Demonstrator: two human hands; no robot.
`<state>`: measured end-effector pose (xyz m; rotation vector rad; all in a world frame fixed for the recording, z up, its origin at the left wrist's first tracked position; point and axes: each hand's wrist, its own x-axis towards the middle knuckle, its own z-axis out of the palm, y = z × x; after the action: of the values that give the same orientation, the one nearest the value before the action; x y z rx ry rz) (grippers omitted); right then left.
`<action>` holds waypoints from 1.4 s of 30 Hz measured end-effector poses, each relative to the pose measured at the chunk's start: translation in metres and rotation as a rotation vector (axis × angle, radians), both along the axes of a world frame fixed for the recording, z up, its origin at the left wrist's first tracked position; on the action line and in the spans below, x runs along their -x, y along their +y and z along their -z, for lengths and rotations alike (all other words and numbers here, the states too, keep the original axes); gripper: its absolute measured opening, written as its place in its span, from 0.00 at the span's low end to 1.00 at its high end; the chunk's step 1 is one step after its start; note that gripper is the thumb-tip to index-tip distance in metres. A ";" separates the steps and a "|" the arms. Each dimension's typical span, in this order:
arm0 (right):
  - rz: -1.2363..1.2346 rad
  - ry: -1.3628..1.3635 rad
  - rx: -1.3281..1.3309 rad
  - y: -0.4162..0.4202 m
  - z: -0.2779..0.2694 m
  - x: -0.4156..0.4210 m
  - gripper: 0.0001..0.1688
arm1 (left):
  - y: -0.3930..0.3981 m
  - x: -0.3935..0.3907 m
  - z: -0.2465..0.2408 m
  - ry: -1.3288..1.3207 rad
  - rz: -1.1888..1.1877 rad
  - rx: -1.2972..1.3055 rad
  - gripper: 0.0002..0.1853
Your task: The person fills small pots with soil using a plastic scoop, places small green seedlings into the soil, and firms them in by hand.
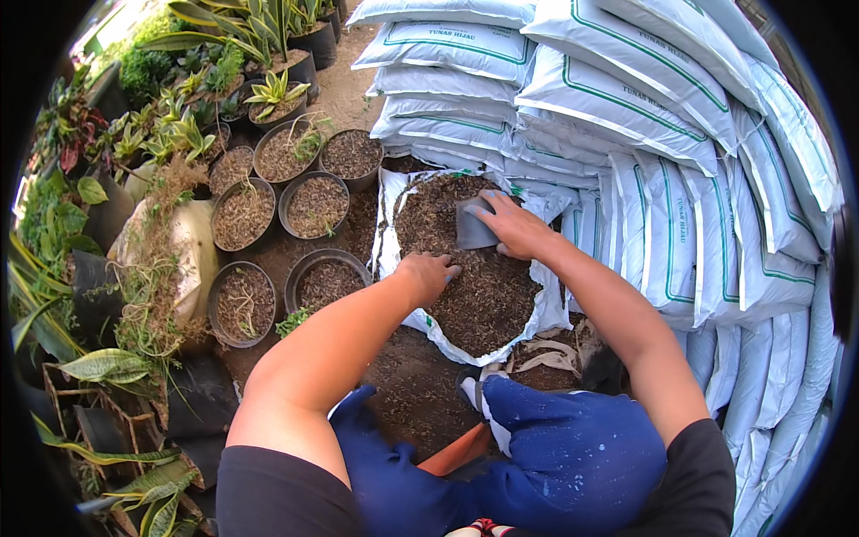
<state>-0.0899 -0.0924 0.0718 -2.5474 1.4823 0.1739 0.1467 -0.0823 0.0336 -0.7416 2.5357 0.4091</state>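
Observation:
Before me stands an open white plastic sack (pixel 436 333), its rim rolled down around dark, crumbly potting soil (pixel 486 305). My right hand (pixel 515 225) grips a small grey flat-looking piece (pixel 472 230), perhaps a plastic pot or a folded polybag, over the soil near the sack's far right. It is unclear whether soil is inside it. At the near left of the soil, my left hand (pixel 428 274) touches the surface with its fingers slightly apart. Its palm side is hidden from me, and I see nothing held in it.
Several black pots of soil (pixel 314 205) stand left of the sack. Stacked white filled bags (pixel 604 114) rise behind and to the right. Snake plants (pixel 107 366) and a pale sack (pixel 194 258) line the left. An orange object (pixel 460 451) shows between my legs.

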 end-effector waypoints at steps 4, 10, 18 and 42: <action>0.006 -0.098 -0.032 -0.012 -0.019 0.026 0.57 | -0.002 0.000 -0.004 -0.008 -0.001 0.001 0.40; 0.315 -0.136 0.160 -0.038 -0.021 0.038 0.55 | 0.004 0.002 -0.009 -0.034 -0.006 0.010 0.38; 0.433 0.042 -0.001 -0.012 0.048 0.039 0.56 | 0.004 -0.011 0.011 -0.004 0.009 0.060 0.35; 0.852 -0.390 -0.176 0.008 0.038 0.057 0.57 | -0.001 0.008 -0.004 0.004 0.049 0.064 0.38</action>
<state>-0.1470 -0.0841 0.0336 -1.5088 2.0794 -0.2838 0.1390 -0.0829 0.0371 -0.7011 2.5758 0.3154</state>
